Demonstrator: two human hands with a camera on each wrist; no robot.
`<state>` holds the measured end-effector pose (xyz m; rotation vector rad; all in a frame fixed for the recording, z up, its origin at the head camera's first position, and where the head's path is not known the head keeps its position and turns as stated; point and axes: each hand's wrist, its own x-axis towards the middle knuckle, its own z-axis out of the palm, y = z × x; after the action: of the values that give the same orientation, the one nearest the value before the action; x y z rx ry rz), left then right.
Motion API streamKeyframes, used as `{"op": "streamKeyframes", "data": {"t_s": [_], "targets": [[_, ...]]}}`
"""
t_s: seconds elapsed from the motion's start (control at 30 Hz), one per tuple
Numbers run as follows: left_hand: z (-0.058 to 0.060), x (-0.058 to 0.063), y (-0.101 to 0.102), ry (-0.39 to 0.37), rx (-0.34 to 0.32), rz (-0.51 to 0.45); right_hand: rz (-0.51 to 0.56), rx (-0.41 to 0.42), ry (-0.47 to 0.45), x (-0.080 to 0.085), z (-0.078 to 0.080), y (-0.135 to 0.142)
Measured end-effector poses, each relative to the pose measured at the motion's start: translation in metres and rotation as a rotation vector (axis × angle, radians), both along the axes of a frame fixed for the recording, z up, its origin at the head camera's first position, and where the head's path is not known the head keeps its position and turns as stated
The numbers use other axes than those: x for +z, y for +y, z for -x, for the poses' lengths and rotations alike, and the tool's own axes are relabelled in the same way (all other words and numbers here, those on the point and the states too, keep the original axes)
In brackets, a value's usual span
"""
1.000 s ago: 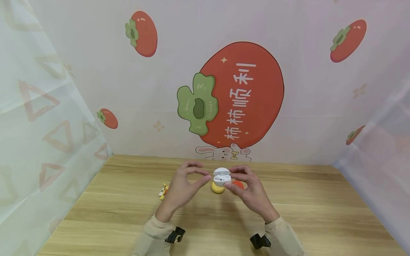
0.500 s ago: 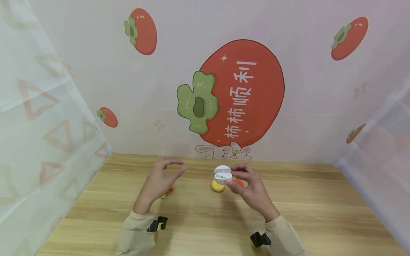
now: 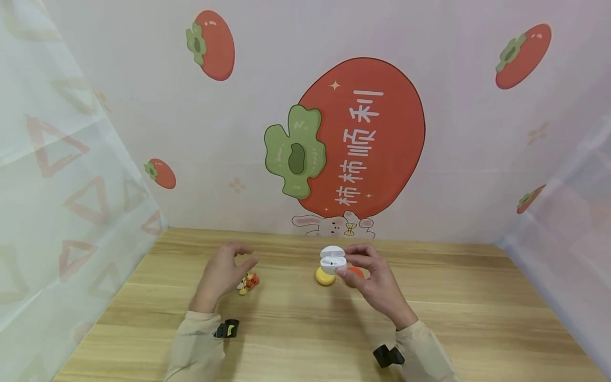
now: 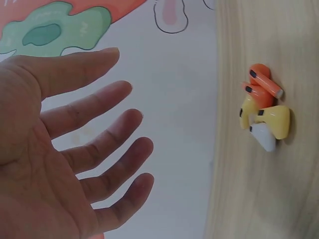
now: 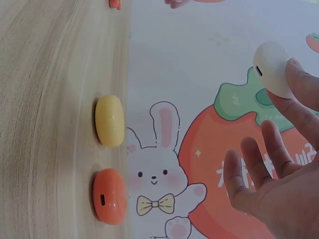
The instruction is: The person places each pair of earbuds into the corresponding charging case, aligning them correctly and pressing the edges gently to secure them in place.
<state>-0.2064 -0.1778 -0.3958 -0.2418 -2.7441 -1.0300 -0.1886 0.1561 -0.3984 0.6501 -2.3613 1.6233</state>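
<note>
In the head view, my right hand (image 3: 374, 281) pinches a white earbud case (image 3: 332, 259) between thumb and fingers, raised above the table with its lid up. A white earbud with a dark spot shows inside it. The right wrist view has the case's rounded underside (image 5: 273, 69) and a dark port slot. My left hand (image 3: 221, 276) is at the left with nothing in it, fingers apart and relaxed. Beside it on the table lies a small heap of earbuds: orange (image 4: 261, 89), yellow (image 4: 274, 120) and white (image 4: 263, 137).
A closed yellow earbud case (image 5: 109, 121) and a closed orange earbud case (image 5: 110, 196) sit on the wooden table (image 3: 305, 329), below the raised white case in the head view. A printed backdrop (image 3: 458, 159) stands along the table's back edge, with cloth sides.
My left hand has moved left, away from the white case to beside the earbud heap, uncovering more of it. The right hand holds the case in nearly the same spot.
</note>
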Motion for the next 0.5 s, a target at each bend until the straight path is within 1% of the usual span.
{"op": "streamKeyframes", "data": {"t_s": [0.33, 0.5], "targets": [[0.003, -0.008, -0.009, -0.112, 0.051, 0.042, 0.042, 0.027, -0.036, 0.001, 0.0, 0.002], [0.003, -0.011, -0.015, -0.146, 0.072, 0.057, 0.043, 0.025, -0.031, 0.001, 0.0, 0.001]]}}
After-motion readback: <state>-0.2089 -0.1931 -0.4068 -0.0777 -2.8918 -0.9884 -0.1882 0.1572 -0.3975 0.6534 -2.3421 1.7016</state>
